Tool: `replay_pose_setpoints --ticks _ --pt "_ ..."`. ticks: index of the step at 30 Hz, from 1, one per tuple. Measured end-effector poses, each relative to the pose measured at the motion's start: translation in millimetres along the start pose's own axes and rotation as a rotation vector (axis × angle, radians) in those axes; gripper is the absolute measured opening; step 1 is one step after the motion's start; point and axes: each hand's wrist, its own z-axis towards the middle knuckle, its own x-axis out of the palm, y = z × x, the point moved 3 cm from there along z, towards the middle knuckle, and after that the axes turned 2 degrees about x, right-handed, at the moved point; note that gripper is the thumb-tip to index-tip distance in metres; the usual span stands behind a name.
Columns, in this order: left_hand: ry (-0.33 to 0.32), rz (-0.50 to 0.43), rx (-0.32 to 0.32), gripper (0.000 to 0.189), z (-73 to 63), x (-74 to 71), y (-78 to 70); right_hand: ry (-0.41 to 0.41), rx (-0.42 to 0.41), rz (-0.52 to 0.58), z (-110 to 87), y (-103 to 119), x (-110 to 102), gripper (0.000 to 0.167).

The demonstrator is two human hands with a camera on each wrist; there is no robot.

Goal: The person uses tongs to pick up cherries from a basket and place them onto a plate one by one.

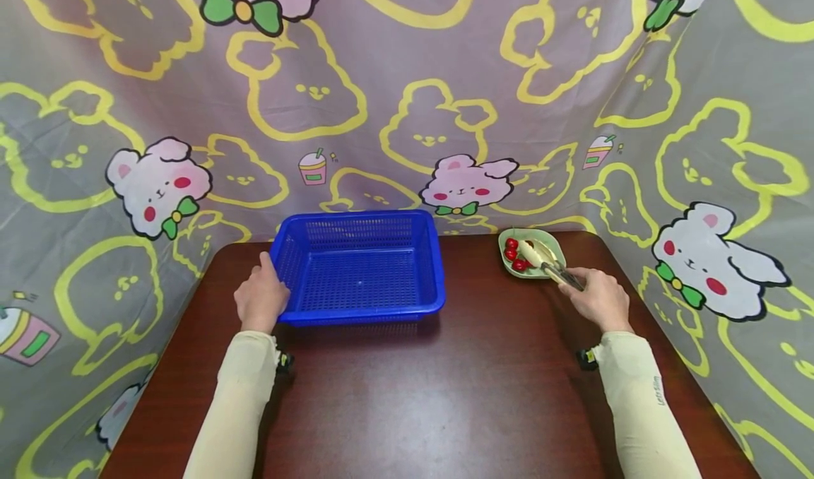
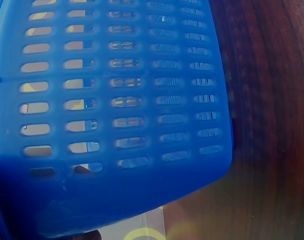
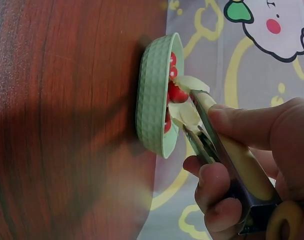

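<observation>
My right hand (image 1: 598, 299) grips a pair of metal tongs (image 3: 242, 170) with cream-coloured tips. The thumb presses on one arm and curled fingers wrap the other. In the right wrist view the tips reach inside a light green textured dish (image 3: 153, 100), on either side of a red cherry tomato (image 3: 177, 93). More cherry tomatoes (image 1: 511, 244) lie along the dish's left side. At the left, my left hand (image 1: 261, 297) holds the left rim of a blue perforated plastic basket (image 1: 359, 316). Its slotted wall (image 2: 102, 115) fills most of the left wrist view, hiding nearly all of that hand.
Both basket and dish stand on a dark brown wooden table (image 1: 483, 380), the dish near the back right corner. A grey curtain (image 1: 375, 62) printed with yellow outlines and cartoon animals closes off the back and both sides.
</observation>
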Motion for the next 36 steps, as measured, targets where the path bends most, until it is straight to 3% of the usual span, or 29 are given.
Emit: replay_pose_setpoints --ticks 36 --pt "0.0 -0.003 -0.006 0.071 0.6 -0.1 1.3 -0.01 -0.023 0.02 -0.5 12.9 0.0 0.054"
